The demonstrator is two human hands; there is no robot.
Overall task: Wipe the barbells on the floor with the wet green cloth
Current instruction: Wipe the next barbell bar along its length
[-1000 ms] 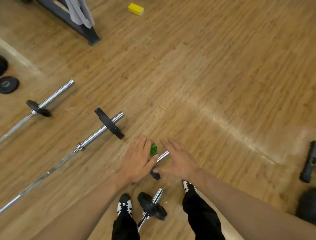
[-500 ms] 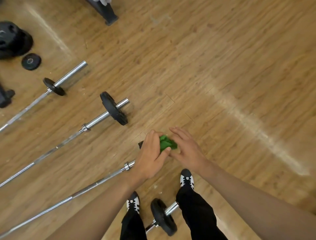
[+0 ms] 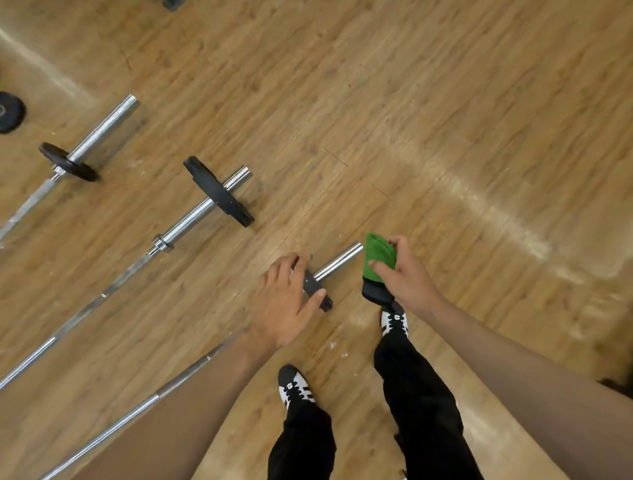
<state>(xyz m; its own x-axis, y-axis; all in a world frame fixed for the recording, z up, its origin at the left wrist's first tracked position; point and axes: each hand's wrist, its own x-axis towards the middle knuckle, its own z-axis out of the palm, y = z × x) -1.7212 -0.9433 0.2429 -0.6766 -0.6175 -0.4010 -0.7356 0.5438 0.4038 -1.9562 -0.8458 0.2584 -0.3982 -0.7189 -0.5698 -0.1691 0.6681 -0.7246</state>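
Note:
Three chrome barbells lie side by side on the wooden floor. The nearest barbell (image 3: 337,262) runs from lower left up to its sleeve end at centre. My left hand (image 3: 286,301) rests over its small black plate (image 3: 315,289), fingers curved round the plate's edge. My right hand (image 3: 406,274) holds the green cloth (image 3: 378,255) by pinching it, just right of the sleeve's tip. A dark part of the cloth hangs below my fingers. The middle barbell (image 3: 191,219) carries a black plate (image 3: 219,192). The far barbell (image 3: 99,133) has a smaller black plate (image 3: 68,162).
A loose black plate (image 3: 10,111) lies at the left edge. My two feet in black-and-white shoes (image 3: 296,389) stand just below the nearest bar. A dark object (image 3: 173,3) sits at the top edge. Bare wooden floor (image 3: 479,137) stretches to the right.
The cloth has passed from under my left hand into my right hand and come off the sleeve's end. My left hand stays on the small plate. The view has shifted.

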